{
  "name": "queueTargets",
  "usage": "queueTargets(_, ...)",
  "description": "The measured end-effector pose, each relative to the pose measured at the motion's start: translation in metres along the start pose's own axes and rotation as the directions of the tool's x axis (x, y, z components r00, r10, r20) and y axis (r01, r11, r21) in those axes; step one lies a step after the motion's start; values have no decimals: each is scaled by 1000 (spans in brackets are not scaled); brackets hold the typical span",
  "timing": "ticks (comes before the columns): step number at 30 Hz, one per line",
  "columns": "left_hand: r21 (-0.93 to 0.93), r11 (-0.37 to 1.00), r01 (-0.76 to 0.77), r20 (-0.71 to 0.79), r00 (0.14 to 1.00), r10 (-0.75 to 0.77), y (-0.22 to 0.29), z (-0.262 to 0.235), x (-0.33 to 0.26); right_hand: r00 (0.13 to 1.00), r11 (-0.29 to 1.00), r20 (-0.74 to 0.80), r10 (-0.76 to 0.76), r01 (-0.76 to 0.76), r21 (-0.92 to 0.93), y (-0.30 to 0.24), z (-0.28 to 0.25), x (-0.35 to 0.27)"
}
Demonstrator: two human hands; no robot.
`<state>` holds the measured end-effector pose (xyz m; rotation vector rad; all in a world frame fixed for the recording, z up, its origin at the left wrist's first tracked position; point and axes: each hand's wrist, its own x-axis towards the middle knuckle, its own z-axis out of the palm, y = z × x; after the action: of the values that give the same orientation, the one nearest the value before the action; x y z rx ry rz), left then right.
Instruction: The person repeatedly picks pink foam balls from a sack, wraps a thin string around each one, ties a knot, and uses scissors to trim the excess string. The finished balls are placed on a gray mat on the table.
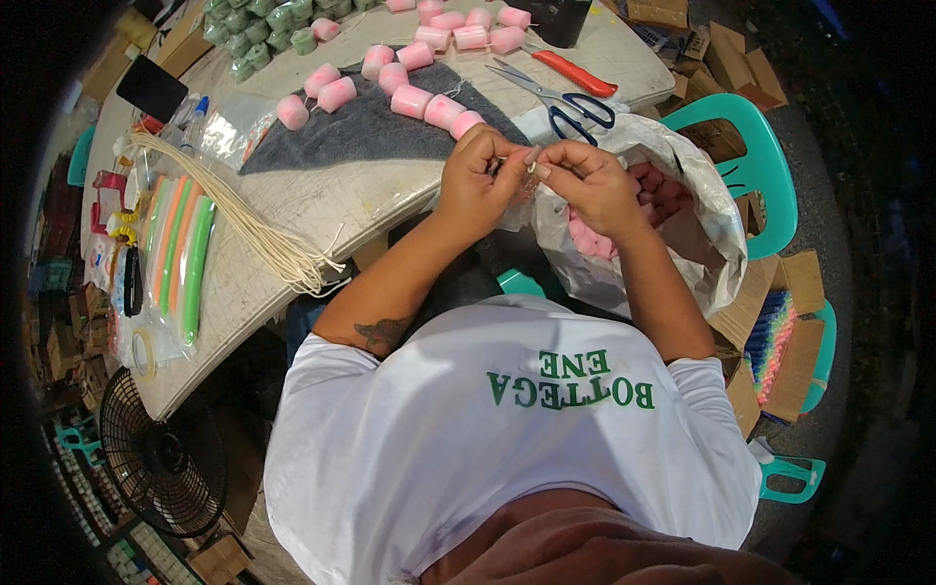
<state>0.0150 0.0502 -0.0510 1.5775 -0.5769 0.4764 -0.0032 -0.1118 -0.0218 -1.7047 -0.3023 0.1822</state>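
My left hand [481,182] and my right hand [591,187] meet past the table's near edge, thumbs and fingers pinched closed, tips almost touching. Between them shows a small whitish bit, too small to name. A piece of clear plastic [518,210] hangs below the fingertips. Just beyond my left hand, pink cylindrical candles [410,100] lie on a dark grey towel [327,146]. Under my right hand a large white sack [717,234] gapes, with pink pieces [663,190] inside. Scissors [556,97] with dark blue handles lie beyond my right hand, beside a red-orange handled tool [575,74].
On the table's left lie a bundle of white cords [239,219], bagged green and orange sticks [180,249] and a black phone [152,89]. Grey-green wrapped pieces [255,31] are heaped at the back. A teal chair [775,175] and cardboard boxes [746,73] stand right; a black fan [161,453] stands lower left.
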Motion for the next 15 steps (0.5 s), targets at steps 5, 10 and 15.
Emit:
queueTargets(5, 1, 998, 64, -34, 997, -64, -6, 0, 0, 967, 934, -87, -239, 205, -293, 0, 4, 4)
queueTargets(10, -100, 962, 253, -1, 967, -254, -8, -4, 2, 949, 919, -143, -282, 224, -324, -3, 6, 1)
queueTargets(15, -206, 911, 356, 64, 934, -351, -3, -7, 1, 912, 881, -155, -380, 306, -361, -19, 17, -1)
